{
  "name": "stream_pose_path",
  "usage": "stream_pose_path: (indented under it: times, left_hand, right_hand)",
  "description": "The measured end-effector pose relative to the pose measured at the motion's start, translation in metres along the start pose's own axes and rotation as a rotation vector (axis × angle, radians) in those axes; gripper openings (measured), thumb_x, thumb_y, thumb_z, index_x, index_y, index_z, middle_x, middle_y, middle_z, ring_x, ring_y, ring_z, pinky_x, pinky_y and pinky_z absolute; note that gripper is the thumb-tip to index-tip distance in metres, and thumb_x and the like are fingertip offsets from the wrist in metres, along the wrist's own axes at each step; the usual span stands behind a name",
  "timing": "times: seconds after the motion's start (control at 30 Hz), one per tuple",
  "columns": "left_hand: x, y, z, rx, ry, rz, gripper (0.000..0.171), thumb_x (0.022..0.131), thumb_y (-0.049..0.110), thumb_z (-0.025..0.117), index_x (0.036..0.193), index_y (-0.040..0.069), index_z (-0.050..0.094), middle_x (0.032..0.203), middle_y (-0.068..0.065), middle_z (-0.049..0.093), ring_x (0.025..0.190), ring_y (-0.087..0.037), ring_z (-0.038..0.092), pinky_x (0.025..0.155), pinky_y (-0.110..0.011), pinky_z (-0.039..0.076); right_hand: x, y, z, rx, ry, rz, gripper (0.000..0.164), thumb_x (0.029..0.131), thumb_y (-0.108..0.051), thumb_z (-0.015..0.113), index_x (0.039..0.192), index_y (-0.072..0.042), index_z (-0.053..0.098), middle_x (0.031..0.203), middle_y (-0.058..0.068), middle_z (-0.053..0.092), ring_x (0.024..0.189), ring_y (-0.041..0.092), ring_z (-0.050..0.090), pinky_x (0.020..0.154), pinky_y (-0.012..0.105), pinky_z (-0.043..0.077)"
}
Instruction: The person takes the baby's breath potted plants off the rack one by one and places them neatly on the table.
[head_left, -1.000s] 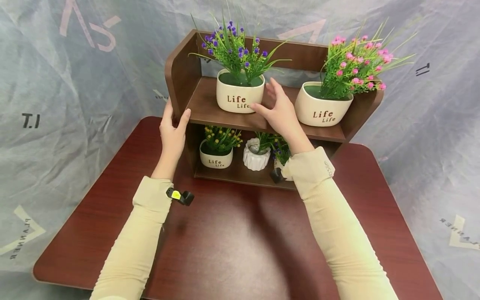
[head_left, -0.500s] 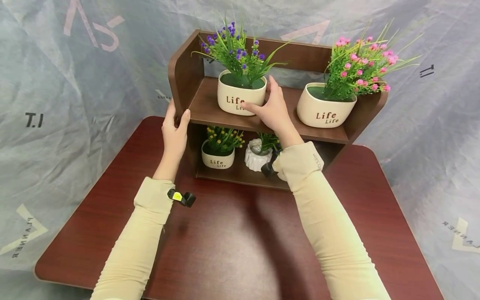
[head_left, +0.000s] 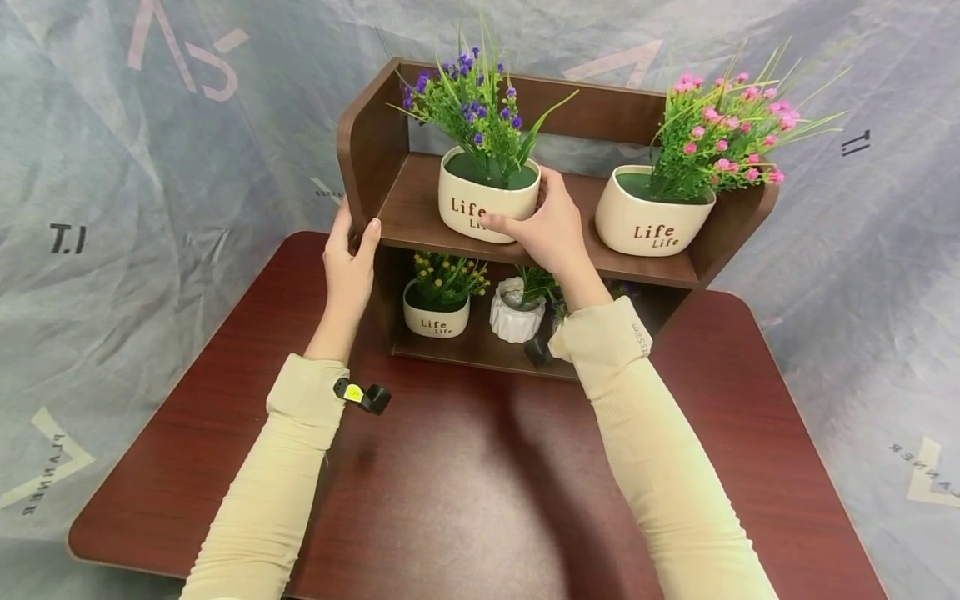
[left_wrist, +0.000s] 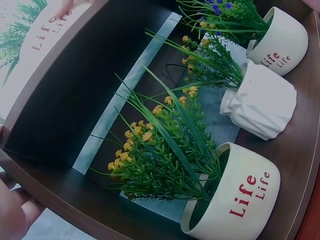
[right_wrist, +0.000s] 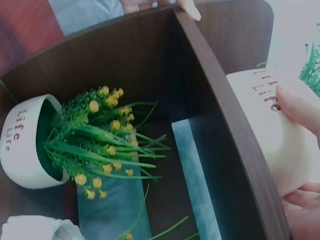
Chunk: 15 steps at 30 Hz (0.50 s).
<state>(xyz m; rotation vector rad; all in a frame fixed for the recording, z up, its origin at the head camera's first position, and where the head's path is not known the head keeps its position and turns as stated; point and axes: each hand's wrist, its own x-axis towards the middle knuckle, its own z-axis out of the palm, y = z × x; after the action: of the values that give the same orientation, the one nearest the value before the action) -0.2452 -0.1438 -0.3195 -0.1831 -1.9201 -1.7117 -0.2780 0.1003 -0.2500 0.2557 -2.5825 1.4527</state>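
Drew the purple-flowered pot (head_left: 476, 197) nearer across the shelf (head_left: 408, 208), upper level, pinching with right hand (head_left: 553, 223), clasping left side with left hand (head_left: 351, 273); risked toppling off near edge through one-sided grip.

Seemingly a screened-off set — printed grey sheeting (head_left: 150, 158) on three sides, reddish table (head_left: 435, 483), shelf (head_left: 375, 125) of flowerpots (head_left: 652, 229)

Head view looks down; close wrist views share the lower shelf (head_left: 477, 348).

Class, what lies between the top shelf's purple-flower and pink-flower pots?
In the head view, the right hand, gripping the purple-flower pot, then bare shelf.
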Motion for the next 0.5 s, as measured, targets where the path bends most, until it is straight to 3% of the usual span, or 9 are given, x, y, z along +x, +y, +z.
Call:
stream_pose_path:
  times: [0.17, 0.5]
  left_hand:
    - [-0.005, 0.014, 0.001, -0.013, -0.005, 0.005, 0.054, 0.099, 0.009, 0.051, 0.15, 0.003, 0.034, 0.149, -0.017, 0.044, 0.135, -0.027, 0.046, 0.113, -0.036, 0.038]
    - [-0.005, 0.01, 0.003, -0.061, 0.019, 0.015, 0.052, 0.098, 0.008, 0.051, 0.148, 0.003, 0.037, 0.146, -0.017, 0.048, 0.132, -0.023, 0.049, 0.109, -0.029, 0.041]
  right_hand:
    - [-0.014, 0.0, -0.002, 0.064, 0.081, -0.08, 0.09, 0.069, -0.034, 0.087, 0.146, -0.022, 0.041, 0.136, 0.0, 0.057, 0.119, 0.012, 0.058, 0.097, 0.03, 0.049]
    - [-0.043, 0.0, -0.007, 0.33, 0.199, -0.172, 0.087, 0.068, -0.013, 0.088, 0.144, -0.016, 0.045, 0.139, 0.004, 0.055, 0.125, 0.012, 0.056, 0.105, 0.024, 0.045]
